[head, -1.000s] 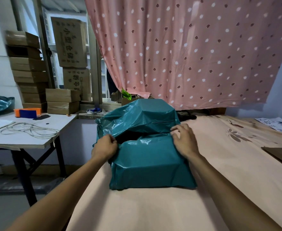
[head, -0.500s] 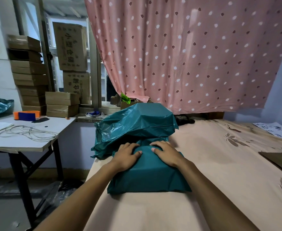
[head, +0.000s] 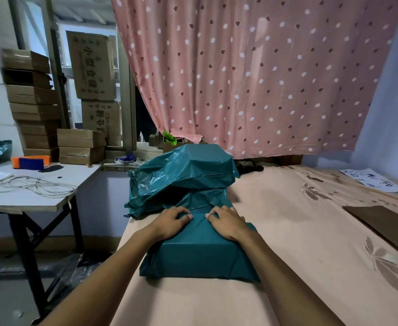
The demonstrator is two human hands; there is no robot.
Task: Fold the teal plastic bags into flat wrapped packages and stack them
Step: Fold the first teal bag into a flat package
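Note:
A teal plastic bag wrapped into a flat package (head: 200,257) lies on the peach-covered bed (head: 287,231) right in front of me. My left hand (head: 171,223) and my right hand (head: 227,223) both press palm-down on its far top edge, thumbs almost meeting, over the folded-down flap. Behind it sits a taller heap of teal bags (head: 186,175), the upper one boxy, with loose crumpled plastic spilling to the left.
A white table (head: 29,198) with a coiled cord (head: 36,187), an orange-and-blue item (head: 30,162) and stacked cardboard boxes (head: 80,147) stands at the left. A dotted pink curtain (head: 252,78) hangs behind. A brown card (head: 386,227) and a written sheet (head: 372,182) lie on the bed's right.
My hands left the sides of the bag's opening and came together on top of the package. The flap is now folded down flat under them.

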